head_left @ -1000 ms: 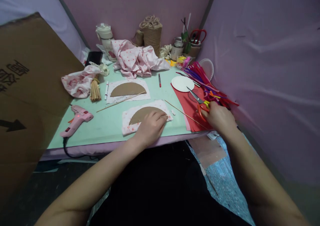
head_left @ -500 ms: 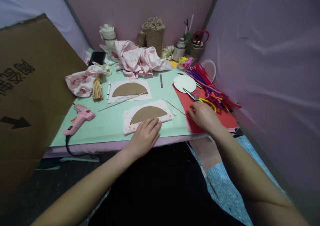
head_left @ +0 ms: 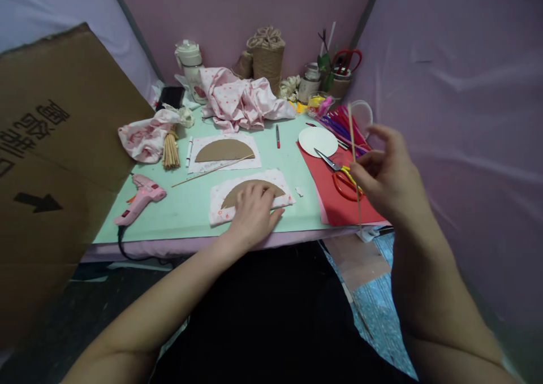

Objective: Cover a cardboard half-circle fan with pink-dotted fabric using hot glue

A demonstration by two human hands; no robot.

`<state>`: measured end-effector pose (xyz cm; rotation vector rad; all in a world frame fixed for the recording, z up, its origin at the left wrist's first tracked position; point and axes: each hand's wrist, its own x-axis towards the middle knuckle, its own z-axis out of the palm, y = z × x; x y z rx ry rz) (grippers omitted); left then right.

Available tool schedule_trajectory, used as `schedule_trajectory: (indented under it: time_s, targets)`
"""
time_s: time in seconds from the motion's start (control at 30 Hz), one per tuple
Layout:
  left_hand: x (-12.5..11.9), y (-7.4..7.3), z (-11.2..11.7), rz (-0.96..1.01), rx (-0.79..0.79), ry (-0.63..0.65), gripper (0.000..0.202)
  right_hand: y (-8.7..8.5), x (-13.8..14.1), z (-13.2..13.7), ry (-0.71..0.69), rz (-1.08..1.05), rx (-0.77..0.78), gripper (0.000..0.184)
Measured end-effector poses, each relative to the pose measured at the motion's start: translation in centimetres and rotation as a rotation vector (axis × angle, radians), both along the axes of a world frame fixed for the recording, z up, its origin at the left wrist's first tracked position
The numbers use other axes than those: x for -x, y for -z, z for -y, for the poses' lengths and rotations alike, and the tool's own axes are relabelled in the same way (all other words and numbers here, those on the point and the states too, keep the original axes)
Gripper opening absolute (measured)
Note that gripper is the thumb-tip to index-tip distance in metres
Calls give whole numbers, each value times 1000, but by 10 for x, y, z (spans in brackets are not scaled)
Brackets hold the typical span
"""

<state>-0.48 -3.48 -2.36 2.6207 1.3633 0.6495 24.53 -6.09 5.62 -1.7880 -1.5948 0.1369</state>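
Back right corner of the desk [head_left: 178, 217] has a brown-sided pot [head_left: 340, 87] with red-handled scissors [head_left: 352, 60] poking out the top. Right next to it is a small jar [head_left: 309, 88], can't make out what's in it. A leafy sprig [head_left: 324, 66] stands around there too, no idea which one it's in. The pale-lidded bottle [head_left: 192, 73] at the back left is upright, contents too small to tell.

Right hand [head_left: 390, 175] is pinching a thin, straight wooden stick [head_left: 352, 135] between thumb and fingers, held roughly upright over the right side of the desk. Left hand [head_left: 254, 217] lies palm down, fingers loosely bent, on the front cardboard half-circle [head_left: 229, 199], which sits on white printed fabric [head_left: 218, 215] at the near edge.

Behind that there's a second half-circle [head_left: 224, 150], plain brown and flat, with another skinny stick [head_left: 203, 175] lying across its fabric. To the right, smooth red sheets [head_left: 328, 203] carry partly spread scissors with red and yellow handles [head_left: 331, 163], tips over a flat white disc [head_left: 318, 141]. Fuzzy-looking purple and pink strips [head_left: 337, 126] are heaped beyond. Rough, ropey twine [head_left: 267, 59] stands at the back beside crumpled pink-dotted cloth [head_left: 244, 101].
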Motion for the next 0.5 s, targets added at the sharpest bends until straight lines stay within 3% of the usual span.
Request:
schedule_trajectory:
  time_s: [0.1, 0.27, 0.37, 0.5]
  targets:
    - [-17, 2, -7, -14, 35, -23, 23, 3, 0, 4, -58, -274, -108, 32]
    - [-26, 5, -10, -29, 111, -62, 13, 30, 6, 8, -136, -502, -33, 25]
    - [-27, 6, -9, 0, 130, -50, 5, 41, 4, 13, -82, -401, -5, 26]
    - [-25, 13, -3, 31, 5, 60, 12, 48, -7, 18, 62, 66, -52, 30]
